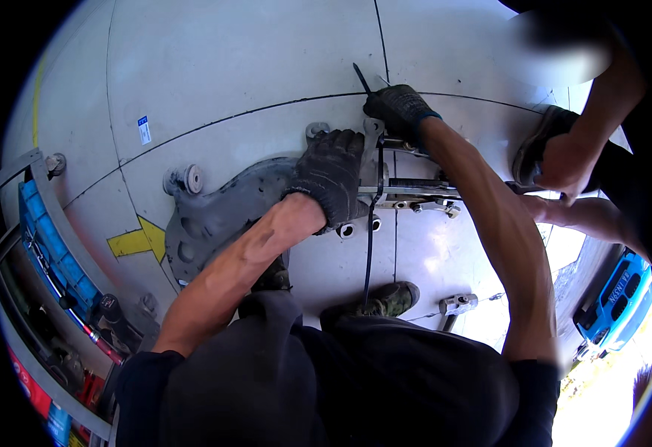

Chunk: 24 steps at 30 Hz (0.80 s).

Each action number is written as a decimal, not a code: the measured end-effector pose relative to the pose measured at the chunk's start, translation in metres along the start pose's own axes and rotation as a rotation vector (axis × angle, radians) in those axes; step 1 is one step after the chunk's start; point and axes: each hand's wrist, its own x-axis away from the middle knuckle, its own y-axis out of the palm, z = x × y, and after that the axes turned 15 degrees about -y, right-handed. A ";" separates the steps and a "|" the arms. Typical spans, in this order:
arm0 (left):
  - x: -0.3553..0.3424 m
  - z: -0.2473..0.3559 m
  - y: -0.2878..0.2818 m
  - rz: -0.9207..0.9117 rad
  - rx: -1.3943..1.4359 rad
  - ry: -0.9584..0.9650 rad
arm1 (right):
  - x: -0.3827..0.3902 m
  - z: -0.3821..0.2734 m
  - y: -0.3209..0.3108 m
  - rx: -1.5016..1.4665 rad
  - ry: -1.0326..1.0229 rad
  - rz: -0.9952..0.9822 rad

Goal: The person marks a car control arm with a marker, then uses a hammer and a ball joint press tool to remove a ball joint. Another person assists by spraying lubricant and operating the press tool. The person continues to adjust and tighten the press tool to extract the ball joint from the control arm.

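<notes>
My left hand (327,175), in a dark work glove, lies with its fingers extended over the edge of a grey metal plate (225,201), which has holes and round bushings. Beside it, a metal frame (423,186) with a threaded or coiled rod and several bolts stretches to the right. Farther out, my right hand (399,110), gloved too, is closed round a thin black rod (360,77), whose tip sticks out to the upper left. Under that hand is a grey metal eye (373,128). A long thin black bar (371,246) crosses the frame toward my boot.
At the right, another person's hand (564,165) is near the frame's end, with a dark shoe (542,145) behind. A metal cart (80,246) with blue trays and tools stands left. A metal fitting (458,303) lies right of my boot (389,299). A yellow arrow (139,240) marks the floor.
</notes>
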 end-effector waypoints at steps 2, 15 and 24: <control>0.002 -0.004 0.002 0.016 -0.018 0.002 | -0.009 0.003 0.007 0.030 -0.038 -0.025; -0.015 0.003 -0.007 -0.079 -0.185 0.043 | 0.024 0.000 0.007 -0.631 0.619 0.539; 0.007 -0.003 -0.002 0.077 0.073 0.096 | 0.141 -0.240 0.027 -0.803 0.802 0.891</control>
